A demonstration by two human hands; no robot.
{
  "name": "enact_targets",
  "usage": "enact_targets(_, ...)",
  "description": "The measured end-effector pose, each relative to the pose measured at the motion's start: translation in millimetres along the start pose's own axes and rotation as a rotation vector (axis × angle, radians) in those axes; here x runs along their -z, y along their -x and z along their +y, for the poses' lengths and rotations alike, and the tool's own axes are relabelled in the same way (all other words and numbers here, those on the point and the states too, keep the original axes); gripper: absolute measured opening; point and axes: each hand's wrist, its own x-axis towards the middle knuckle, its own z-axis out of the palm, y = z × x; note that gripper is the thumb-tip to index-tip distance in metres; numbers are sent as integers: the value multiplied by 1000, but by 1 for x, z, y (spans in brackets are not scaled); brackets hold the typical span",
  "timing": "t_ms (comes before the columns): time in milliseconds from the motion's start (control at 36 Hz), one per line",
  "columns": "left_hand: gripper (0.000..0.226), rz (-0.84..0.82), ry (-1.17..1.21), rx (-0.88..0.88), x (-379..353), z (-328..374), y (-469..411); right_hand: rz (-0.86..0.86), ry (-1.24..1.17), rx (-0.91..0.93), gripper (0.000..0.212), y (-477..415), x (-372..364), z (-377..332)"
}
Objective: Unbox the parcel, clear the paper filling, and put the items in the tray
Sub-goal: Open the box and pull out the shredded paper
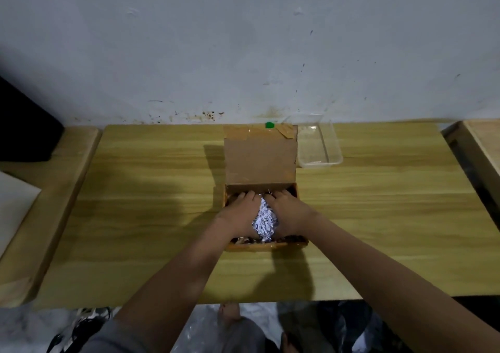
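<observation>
I have the box [263, 190] open in the middle of the desk [135, 217], its lid flap standing up on the far side, and both of my hands are down inside it. My left hand [238, 214] and right hand [286, 212] are cupped on either side of a wad of white shredded paper [264, 221], pressing it between the palms. The fingers [247, 197] curl over the top of the wad toward the back of the box, so I read both hands as closed around the paper rather than slack.

I judge this stuff to be very light, soft and springy. It will squash under pressure and shed loose strips, so a pinch from above would only pull out a tuft. My best hold is what I have now: two palms squeezing from the sides, fingers tucked under the far edge, lifting the clump as one mass. Some darker and paler strips lie along the near wall of the box; those will likely need a second scoop.

I cannot see any items under the filling, so I would lift slowly in case something small is tangled in it. The clear plastic tray [319, 147] sits just beside the box on its far right, with nothing in it that I can see.
</observation>
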Motion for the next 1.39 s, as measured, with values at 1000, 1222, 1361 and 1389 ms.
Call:
enact_targets(1000, 76, 118, 333, 124, -8, 4, 10, 23, -163, -90, 63, 6, -6, -9)
enact_targets(1222, 79, 190, 344, 118, 24, 0, 26, 92, -178, -39, 75, -2, 18, -14)
enact_targets(1361, 79, 229, 383, 104, 53, 0, 33, 104, -199, -32, 77, 7, 55, -14)
enact_targets(1389, 80, 244, 385, 96, 59, 1, 33, 113, -197, -27, 79, 11, 63, -12)
